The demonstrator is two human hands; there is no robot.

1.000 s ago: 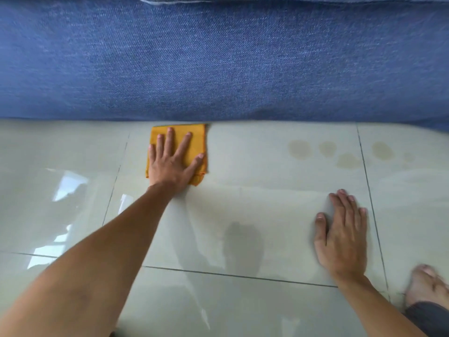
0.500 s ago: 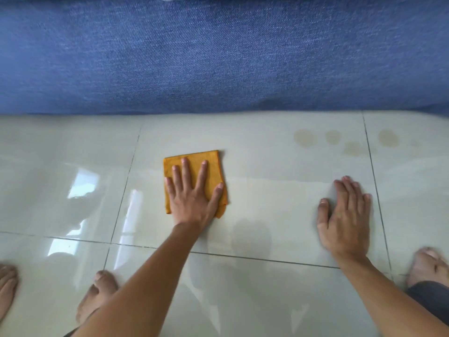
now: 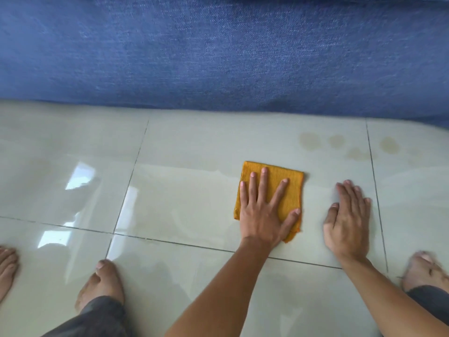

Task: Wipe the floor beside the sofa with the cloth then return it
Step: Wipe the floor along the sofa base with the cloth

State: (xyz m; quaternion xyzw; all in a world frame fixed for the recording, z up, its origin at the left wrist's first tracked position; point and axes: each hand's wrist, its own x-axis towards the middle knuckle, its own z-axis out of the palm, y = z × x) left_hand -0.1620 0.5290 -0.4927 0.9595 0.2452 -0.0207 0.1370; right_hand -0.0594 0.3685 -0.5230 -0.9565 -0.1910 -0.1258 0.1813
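Keep left hand (image 3: 263, 212) spread flat on orange cloth (image 3: 291, 188), sweeping toward brownish spots (image 3: 309, 141) near blue sofa (image 3: 218, 57), right hand (image 3: 349, 220) splayed, bracing.

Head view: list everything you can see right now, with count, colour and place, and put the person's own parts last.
sofa: one, blue fabric, across the top of the view, its base meeting the floor.
floor: glossy pale tiles with dark grout lines, filling the lower view.
stains: about four faint brownish spots, on the tiles near the sofa, upper right.
cloth: one, orange, folded, flat on the tile at centre right.
left hand: one, flat on the cloth, fingers spread.
right hand: one, flat on bare tile just right of the cloth.
feet: three bare, along the bottom edge, two at left, one at right.
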